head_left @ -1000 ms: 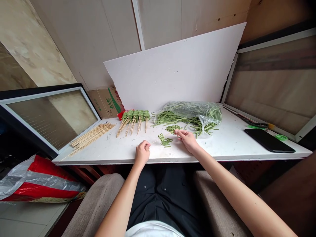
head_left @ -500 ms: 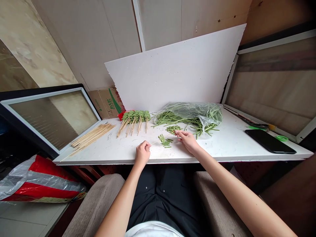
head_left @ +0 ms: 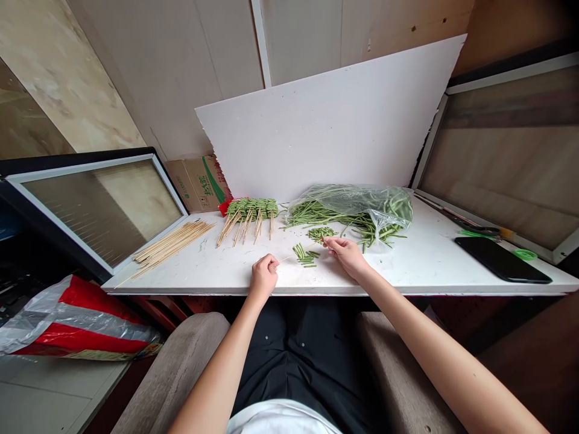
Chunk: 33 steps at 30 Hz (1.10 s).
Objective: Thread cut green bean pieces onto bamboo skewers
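My left hand is closed round the near end of a thin wooden skewer, just above the table's front edge. The skewer slants up to the right, over the cut beans. My right hand pinches a small piece of green bean at the skewer's far end; the fingers largely hide it. Below the skewer lie several short cut green bean pieces. A small heap of cut bean pieces sits just behind the right fingertips. Long green beans spill from a clear plastic bag farther back.
Filled bean skewers are stacked at the back left, beside loose bare skewers. A black phone, scissors and a green ring lie right. A white board leans behind the white table.
The camera view has shifted slightly. Both hands keep nearly the same pose, with the skewer still between them.
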### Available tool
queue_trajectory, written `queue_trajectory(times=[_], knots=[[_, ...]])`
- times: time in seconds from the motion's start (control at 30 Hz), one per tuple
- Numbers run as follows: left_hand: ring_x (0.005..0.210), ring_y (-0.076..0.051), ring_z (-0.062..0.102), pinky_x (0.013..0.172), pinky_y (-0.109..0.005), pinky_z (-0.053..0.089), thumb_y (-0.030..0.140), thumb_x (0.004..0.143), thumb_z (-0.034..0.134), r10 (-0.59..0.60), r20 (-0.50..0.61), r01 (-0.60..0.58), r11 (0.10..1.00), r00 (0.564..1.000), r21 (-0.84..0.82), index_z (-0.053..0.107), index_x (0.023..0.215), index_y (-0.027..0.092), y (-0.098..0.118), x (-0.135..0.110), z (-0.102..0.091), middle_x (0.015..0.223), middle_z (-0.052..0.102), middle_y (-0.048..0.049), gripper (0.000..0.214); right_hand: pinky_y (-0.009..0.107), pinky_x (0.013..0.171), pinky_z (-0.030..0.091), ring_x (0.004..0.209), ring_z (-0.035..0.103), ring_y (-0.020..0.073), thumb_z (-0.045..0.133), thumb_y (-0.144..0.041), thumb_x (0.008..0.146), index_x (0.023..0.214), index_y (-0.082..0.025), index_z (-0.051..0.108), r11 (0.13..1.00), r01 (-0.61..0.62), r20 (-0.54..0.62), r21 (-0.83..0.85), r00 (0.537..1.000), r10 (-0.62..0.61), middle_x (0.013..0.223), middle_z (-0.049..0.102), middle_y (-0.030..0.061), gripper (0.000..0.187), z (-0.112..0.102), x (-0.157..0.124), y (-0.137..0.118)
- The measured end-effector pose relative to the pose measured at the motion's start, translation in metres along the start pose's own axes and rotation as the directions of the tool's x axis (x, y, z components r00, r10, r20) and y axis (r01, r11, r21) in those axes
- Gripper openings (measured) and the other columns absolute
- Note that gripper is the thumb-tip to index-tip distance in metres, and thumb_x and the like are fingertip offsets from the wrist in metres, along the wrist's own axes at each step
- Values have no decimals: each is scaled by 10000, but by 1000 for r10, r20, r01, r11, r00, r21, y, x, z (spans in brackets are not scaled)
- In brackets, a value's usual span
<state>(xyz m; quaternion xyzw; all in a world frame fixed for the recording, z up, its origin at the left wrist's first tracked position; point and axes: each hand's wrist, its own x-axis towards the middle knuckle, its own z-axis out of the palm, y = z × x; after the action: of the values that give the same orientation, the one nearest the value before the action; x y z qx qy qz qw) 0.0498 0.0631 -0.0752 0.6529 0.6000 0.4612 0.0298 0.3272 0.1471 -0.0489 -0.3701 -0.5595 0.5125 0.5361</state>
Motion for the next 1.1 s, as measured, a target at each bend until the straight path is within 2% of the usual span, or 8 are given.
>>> queue_trajectory(times=[0.2,0.4,0.67,0.9,1.1], knots=[[729,-166,644,696,-249,437,21,800,487,5,-8,-5,1000,1000,0,629,751,211,1,0,0,749,699,-3,242,353,837,524,1012,680,269,798,-608,778,936,-204,838,999,12,-22,-49,1000,-13,1031,790,106,436,0,-3,-3],[755,-168,670,688,-244,443,38,825,502,-22,-14,22,999,1000,-23,643,787,214,2,0,0,789,727,-9,228,325,761,509,1019,679,271,794,-649,768,917,-223,836,1000,1,-55,11,998,0,1075,788,100,453,3,-2,1],[717,-162,657,675,-244,439,43,838,510,-17,-16,16,999,1000,-39,643,788,211,3,-1,-1,765,719,-10,221,306,698,487,955,685,251,834,-656,715,921,-197,822,1000,-19,-85,16,996,20,1026,788,106,503,2,-1,1],[699,-161,650,679,-246,444,24,809,514,-19,-9,19,999,1000,-39,650,769,209,2,0,-1,745,714,-6,233,286,675,467,979,679,246,853,-606,718,929,-206,828,997,-51,-82,56,995,55,1029,784,98,453,5,-1,1],[691,-159,640,681,-247,444,32,819,517,-21,-12,21,999,1000,-43,651,757,207,4,1,-3,730,707,-5,230,300,685,462,991,674,263,855,-623,708,897,-204,831,998,-42,-124,40,991,47,1021,784,105,461,12,-5,-1]])
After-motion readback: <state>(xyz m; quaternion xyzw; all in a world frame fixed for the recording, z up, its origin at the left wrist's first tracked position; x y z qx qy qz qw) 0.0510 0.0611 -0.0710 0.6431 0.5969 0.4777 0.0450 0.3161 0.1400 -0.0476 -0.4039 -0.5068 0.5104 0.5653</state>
